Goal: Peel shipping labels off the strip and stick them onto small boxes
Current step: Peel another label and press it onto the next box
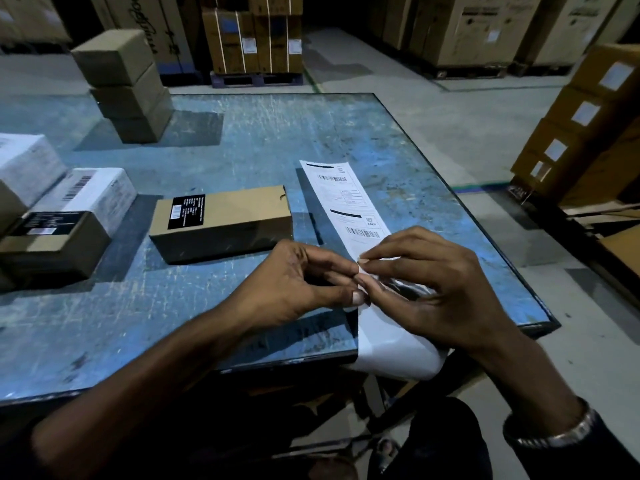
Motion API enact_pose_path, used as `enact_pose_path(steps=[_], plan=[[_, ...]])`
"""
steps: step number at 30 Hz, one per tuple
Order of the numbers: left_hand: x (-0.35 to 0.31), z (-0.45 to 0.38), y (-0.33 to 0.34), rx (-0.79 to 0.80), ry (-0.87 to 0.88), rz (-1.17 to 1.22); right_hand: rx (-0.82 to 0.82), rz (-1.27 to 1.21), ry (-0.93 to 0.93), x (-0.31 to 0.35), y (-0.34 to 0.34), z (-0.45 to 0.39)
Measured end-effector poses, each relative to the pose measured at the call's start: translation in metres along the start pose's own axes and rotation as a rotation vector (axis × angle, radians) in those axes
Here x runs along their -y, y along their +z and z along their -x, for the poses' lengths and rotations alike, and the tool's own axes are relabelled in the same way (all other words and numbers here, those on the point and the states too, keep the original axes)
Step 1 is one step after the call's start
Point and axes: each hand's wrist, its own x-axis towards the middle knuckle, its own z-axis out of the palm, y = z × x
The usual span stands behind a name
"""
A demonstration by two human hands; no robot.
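A metal watch band [557, 432] circles the right wrist beside a dark sleeve [616, 455].

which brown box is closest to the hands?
The flat brown box with the black label on top, lying alone mid-table just left of the label strip; the others sit farther left or stacked.

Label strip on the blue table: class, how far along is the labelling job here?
Done: the boxes stacked at right carry white labels. In hand: the left hand and right hand pinch the label strip at one label's edge. Left: the brown box beside the strip shows no white label, and two printed labels remain.
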Motion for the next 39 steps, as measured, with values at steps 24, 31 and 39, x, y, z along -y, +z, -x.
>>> enact_pose_path(steps=[24,31,39], plan=[[0.013,0.002,0.009,-0.318,0.239,-0.415,0.123,-0.318,0.701,-0.009,-0.009,-0.005],[0.021,0.01,0.013,-0.156,0.61,-0.85,0.138,-0.387,0.714,-0.009,-0.013,-0.009],[0.024,0.013,0.02,-0.107,0.612,-1.092,0.045,-0.431,0.902,-0.032,-0.015,-0.017]])
